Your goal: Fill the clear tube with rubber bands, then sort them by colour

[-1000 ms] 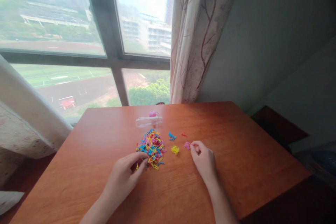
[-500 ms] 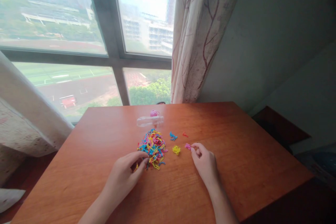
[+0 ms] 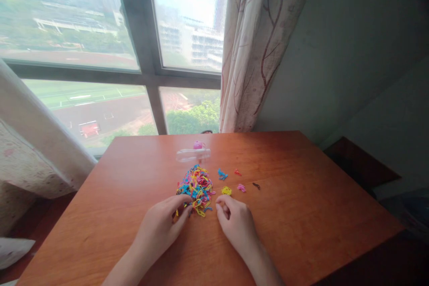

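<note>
A heap of small coloured rubber bands [image 3: 196, 187] lies in the middle of the wooden table [image 3: 301, 214]. My left hand [image 3: 164, 225] rests at the heap's near left edge, its fingers pinched on bands there. My right hand [image 3: 236, 221] sits just right of the heap, fingers curled with thumb and forefinger together; I cannot see anything in them. To the right of the heap lie small sorted groups: yellow bands [image 3: 226, 191], blue bands [image 3: 221, 174], pink bands [image 3: 241, 187], a red band [image 3: 237, 172] and a dark band [image 3: 256, 185].
A clear plastic tube [image 3: 192, 155] lies behind the heap, with a pink cap [image 3: 197, 145] beside it. The table's far edge meets a window and a patterned curtain [image 3: 254, 49]. A dark wooden piece [image 3: 362, 165] stands low at the right.
My right hand has left the pink bands and moved left and nearer, to the heap's right edge. A dark band now lies where that hand was. The left hand has barely moved.
</note>
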Available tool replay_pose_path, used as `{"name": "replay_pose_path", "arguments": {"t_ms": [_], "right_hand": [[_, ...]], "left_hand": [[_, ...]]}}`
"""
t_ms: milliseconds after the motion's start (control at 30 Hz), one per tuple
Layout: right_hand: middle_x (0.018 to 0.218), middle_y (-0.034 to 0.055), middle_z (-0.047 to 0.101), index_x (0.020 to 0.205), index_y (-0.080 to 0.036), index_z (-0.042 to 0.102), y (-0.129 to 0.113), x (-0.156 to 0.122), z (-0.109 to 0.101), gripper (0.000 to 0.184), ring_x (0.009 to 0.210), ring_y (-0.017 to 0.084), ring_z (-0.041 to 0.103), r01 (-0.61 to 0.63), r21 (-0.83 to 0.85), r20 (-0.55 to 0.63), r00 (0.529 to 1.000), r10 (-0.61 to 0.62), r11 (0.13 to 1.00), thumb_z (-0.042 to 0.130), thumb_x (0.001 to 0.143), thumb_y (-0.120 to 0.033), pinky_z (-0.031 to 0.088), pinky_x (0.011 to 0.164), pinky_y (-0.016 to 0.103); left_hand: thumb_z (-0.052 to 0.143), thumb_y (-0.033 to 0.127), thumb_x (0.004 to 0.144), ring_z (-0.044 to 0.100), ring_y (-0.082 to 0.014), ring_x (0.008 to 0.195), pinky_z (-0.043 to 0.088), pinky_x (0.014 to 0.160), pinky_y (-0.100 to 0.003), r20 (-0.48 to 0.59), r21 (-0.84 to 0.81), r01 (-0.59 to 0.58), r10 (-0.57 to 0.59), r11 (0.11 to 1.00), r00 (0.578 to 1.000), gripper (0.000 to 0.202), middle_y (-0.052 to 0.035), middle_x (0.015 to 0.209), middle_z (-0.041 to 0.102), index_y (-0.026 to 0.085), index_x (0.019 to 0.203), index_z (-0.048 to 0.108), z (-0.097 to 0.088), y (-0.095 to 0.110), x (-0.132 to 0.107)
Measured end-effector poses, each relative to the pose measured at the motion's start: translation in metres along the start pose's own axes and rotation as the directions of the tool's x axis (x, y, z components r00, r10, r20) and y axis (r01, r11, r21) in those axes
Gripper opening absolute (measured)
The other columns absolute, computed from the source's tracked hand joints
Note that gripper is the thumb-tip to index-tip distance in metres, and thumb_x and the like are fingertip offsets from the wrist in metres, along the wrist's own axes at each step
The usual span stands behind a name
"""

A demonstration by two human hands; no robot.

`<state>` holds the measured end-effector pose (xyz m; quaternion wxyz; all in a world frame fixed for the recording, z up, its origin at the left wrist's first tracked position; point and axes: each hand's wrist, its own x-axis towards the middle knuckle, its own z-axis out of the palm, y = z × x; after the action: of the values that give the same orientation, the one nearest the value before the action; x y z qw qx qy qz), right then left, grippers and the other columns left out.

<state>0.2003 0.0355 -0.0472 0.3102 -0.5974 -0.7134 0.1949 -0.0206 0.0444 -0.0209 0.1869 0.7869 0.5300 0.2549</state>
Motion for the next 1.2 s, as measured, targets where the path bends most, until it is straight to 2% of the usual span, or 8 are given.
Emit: {"name": "replay_pose_path", "arguments": {"t_ms": [233, 400, 500, 700, 1000, 1200], "right_hand": [[0.064, -0.0034, 0.063, 0.088, -0.024, 0.066, -0.013, -0.002, 0.004, 0.012, 0.058, 0.013, 0.057, -0.018, -0.068, 0.049, 0.999, 0.021, 0.998, 0.056, 0.085, -0.018, 0.029, 0.057, 0.023], [0.067, -0.0025, 0.065, 0.087, -0.024, 0.066, -0.015, -0.003, 0.003, 0.012, 0.061, 0.014, 0.059, 0.006, -0.113, 0.063, 0.998, 0.001, 0.994, 0.057, 0.084, -0.017, 0.03, 0.058, 0.024], [0.068, -0.0023, 0.065, 0.085, -0.024, 0.066, -0.016, -0.004, 0.003, 0.011, 0.062, 0.014, 0.059, 0.017, -0.127, 0.068, 0.998, -0.008, 0.992, 0.057, 0.084, -0.017, 0.03, 0.059, 0.024], [0.067, -0.0023, 0.065, 0.08, -0.024, 0.064, -0.016, -0.005, 0.004, 0.011, 0.06, 0.014, 0.057, 0.029, -0.133, 0.061, 0.998, -0.022, 0.991, 0.057, 0.086, -0.017, 0.027, 0.057, 0.025], [0.069, -0.0023, 0.065, 0.08, -0.023, 0.063, -0.017, -0.005, 0.003, 0.01, 0.062, 0.013, 0.056, 0.023, -0.135, 0.067, 0.998, -0.014, 0.991, 0.057, 0.086, -0.017, 0.027, 0.058, 0.025], [0.069, -0.0017, 0.065, 0.08, -0.023, 0.064, -0.016, -0.005, 0.003, 0.011, 0.061, 0.013, 0.057, 0.036, -0.113, 0.05, 0.998, -0.03, 0.993, 0.056, 0.085, -0.017, 0.029, 0.058, 0.024]], "left_hand": [[0.052, 0.027, 0.09, 0.068, -0.0161, 0.066, 0.047, 0.062, -0.023, 0.0, 0.123, -0.009, 0.009, 0.992, 1.0, 0.023, 0.0004, 0.08, 0.073, 0.026, 0.11, 0.064, 0.015, -0.002, -0.003], [0.05, 0.025, 0.091, 0.07, -0.0182, 0.07, 0.047, 0.06, -0.023, 0.034, 0.209, 0.001, -0.008, 0.978, 0.999, 0.024, -0.0037, 0.089, 0.076, 0.025, 0.108, 0.067, 0.017, 0.007, 0.0], [0.047, 0.026, 0.092, 0.07, -0.0182, 0.068, 0.046, 0.059, -0.024, 0.03, 0.211, -0.002, -0.004, 0.977, 1.0, 0.023, -0.0038, 0.087, 0.076, 0.025, 0.104, 0.067, 0.017, 0.009, 0.001], [0.047, 0.025, 0.09, 0.065, -0.0155, 0.06, 0.043, 0.056, -0.021, 0.012, 0.11, 0.033, -0.034, 0.993, 0.999, 0.019, -0.0007, 0.075, 0.071, 0.023, 0.095, 0.065, 0.014, 0.01, 0.0], [0.048, 0.033, 0.091, 0.054, -0.0129, 0.055, 0.04, 0.054, -0.021, 0.003, -0.213, 0.098, -0.1, 0.972, 0.995, 0.022, 0.0016, 0.062, 0.062, 0.019, 0.086, 0.065, 0.006, 0.013, 0.003], [0.051, 0.034, 0.089, 0.049, -0.0123, 0.051, 0.037, 0.05, -0.021, -0.012, -0.279, 0.127, -0.136, 0.952, 0.991, 0.024, 0.0021, 0.058, 0.059, 0.017, 0.084, 0.067, 0.002, 0.012, 0.005]]}}
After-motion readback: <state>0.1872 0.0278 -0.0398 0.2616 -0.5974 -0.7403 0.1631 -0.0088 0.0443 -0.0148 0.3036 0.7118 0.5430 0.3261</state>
